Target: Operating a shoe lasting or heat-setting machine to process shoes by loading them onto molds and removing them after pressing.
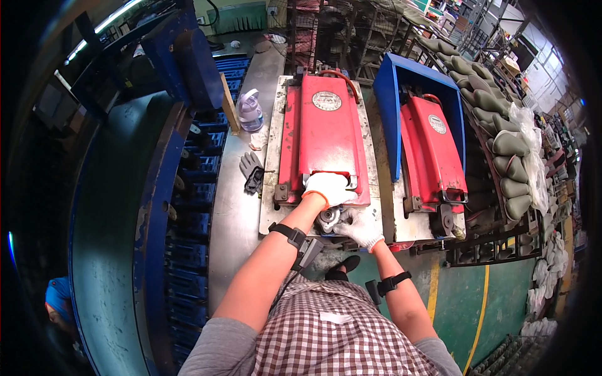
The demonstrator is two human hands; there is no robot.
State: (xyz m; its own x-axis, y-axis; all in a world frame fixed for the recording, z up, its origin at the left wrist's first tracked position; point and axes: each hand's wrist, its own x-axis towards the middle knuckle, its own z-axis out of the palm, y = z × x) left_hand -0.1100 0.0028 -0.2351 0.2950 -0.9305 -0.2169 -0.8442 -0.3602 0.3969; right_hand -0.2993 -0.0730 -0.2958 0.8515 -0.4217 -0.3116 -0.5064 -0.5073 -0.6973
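Note:
A red hinged press lid (323, 138) with a round emblem lies closed in front of me on a pale metal base (268, 213). My left hand (329, 189), in a white knit glove with an orange cuff, is closed around the handle in the lid's near end. Just below it, a round metal latch (328, 217) sits at the front edge of the base. My right hand (362, 228), gloved in white too, has its fingers closed against the latch's right side. Its fingertips are partly hidden.
Right of the lid stands a second red press (433, 147) under a blue hood (390, 113). A grey glove (252, 172) and a clear bottle (251, 111) rest on the metal table at left. Racks of olive shoe forms (511, 166) line the right; blue machinery (135, 213) fills the left.

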